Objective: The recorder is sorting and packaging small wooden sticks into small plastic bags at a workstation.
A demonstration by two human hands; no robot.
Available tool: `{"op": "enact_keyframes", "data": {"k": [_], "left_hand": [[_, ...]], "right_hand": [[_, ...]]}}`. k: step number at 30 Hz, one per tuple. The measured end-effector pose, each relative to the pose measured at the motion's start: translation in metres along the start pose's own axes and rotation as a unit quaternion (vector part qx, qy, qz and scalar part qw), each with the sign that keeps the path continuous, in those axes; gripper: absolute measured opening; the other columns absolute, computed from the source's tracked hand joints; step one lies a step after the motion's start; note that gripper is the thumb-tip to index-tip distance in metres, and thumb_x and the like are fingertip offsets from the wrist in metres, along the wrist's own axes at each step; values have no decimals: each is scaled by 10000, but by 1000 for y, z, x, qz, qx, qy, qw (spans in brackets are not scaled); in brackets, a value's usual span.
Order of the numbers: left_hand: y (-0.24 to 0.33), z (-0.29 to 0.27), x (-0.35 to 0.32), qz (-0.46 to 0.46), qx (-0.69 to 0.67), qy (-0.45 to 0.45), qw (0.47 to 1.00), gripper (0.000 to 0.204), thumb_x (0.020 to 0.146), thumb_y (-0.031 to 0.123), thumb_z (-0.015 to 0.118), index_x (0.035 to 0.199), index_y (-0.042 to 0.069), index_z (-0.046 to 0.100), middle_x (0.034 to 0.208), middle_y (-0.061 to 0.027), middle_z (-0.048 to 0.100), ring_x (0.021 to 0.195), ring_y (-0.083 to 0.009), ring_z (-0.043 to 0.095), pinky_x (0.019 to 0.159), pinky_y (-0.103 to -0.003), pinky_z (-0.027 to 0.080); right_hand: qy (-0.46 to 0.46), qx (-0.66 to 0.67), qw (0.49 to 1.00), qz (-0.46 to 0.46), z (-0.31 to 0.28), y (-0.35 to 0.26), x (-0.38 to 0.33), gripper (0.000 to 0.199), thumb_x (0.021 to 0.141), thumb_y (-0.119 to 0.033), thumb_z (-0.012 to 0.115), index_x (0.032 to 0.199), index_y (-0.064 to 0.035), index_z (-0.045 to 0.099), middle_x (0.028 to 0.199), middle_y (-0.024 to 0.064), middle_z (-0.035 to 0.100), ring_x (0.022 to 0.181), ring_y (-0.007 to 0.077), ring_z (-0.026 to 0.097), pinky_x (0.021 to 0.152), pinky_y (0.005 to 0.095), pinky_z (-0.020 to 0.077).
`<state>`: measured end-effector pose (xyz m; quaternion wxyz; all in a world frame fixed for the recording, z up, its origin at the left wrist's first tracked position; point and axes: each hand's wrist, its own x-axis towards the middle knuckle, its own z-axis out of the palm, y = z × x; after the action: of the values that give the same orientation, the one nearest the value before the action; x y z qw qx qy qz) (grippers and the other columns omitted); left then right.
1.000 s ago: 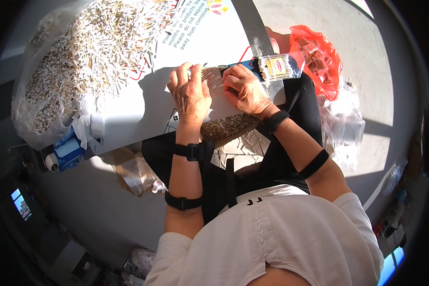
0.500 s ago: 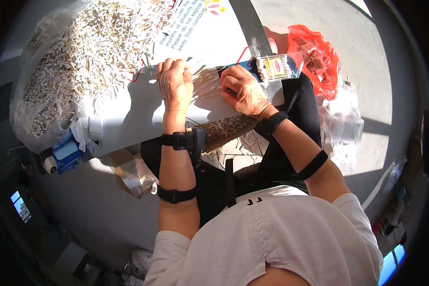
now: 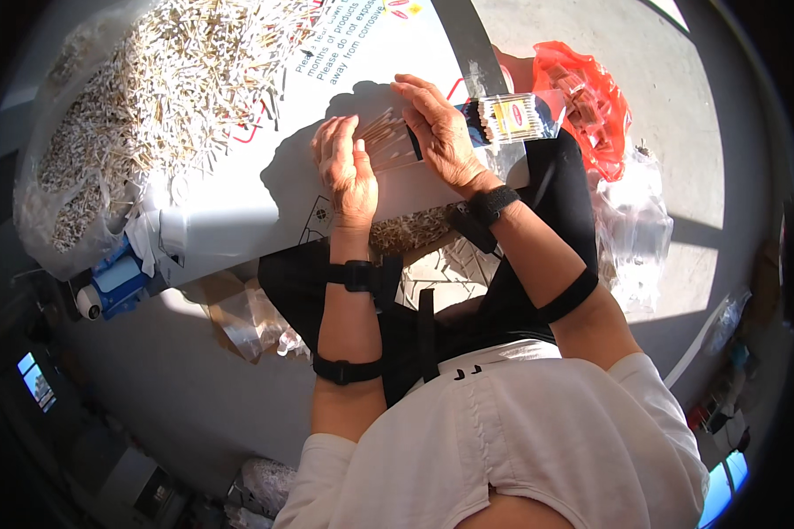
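Observation:
A small bundle of loose cotton swabs [image 3: 385, 141] lies on the white board between my hands. At the bundle's left end is my left hand [image 3: 348, 176], palm down, fingers stretched and thumb apart. My right hand [image 3: 443, 137] is on the other side, open, with its fingers reaching away from me and its thumb side facing the swabs. Whether either palm touches the swab ends is hidden. Just right of my right hand sits a clear pack of cotton swabs [image 3: 513, 120] with a yellow and red label.
A large heap of loose swabs [image 3: 185, 88] spills from a clear plastic bag [image 3: 40, 189] at the left of the white board [image 3: 238, 234]. Off the board's right side are a red plastic bag [image 3: 616, 145] with small packs and a clear bag [image 3: 631, 238]. A blue-and-white packet [image 3: 119, 286] hangs near the left edge.
My left hand has moved right and slightly nearer me, its fingers straightening. My right hand has opened from a curl and reached farther away. The swabs between them now lie bunched closer together.

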<state>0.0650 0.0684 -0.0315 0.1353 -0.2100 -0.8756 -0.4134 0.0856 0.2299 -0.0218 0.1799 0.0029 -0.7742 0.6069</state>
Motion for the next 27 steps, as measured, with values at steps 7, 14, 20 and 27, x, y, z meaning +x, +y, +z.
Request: {"op": "enact_keyframes", "data": {"k": [7,14,20,27], "left_hand": [[18,15,-1,22,58,-53,997,297,735,-94,565,998,32,620,1087,-117,560,1105,-325,512,979,-436,402],[19,18,-17,-110,-278,113,948,485,1027,257,465,1393,-57,414,1438,-181,424,1344,-291,402,1142,-417,285],[36,31,-9,-164,-351,91,917,527,1017,293,467,1410,-54,402,1425,-215,452,1344,-289,406,1149,-417,258],[5,4,-1,-180,-294,83,935,247,950,67,567,1183,-9,597,1253,-119,571,1164,-203,527,1035,-356,412]], "right_hand": [[-55,-122,989,-64,-5,2,-10,323,885,33,520,1197,-12,592,1201,189,597,1093,365,580,944,406,482],[65,84,992,67,-4,-7,-35,340,985,-30,476,1321,8,506,1389,185,493,1297,281,484,1073,336,376],[75,166,979,96,8,-7,-32,340,997,-45,473,1330,18,495,1416,172,471,1322,250,449,1086,320,357],[75,205,965,144,-7,-5,-35,375,1016,-69,473,1385,2,467,1383,95,499,1284,164,462,1111,294,341]]}}
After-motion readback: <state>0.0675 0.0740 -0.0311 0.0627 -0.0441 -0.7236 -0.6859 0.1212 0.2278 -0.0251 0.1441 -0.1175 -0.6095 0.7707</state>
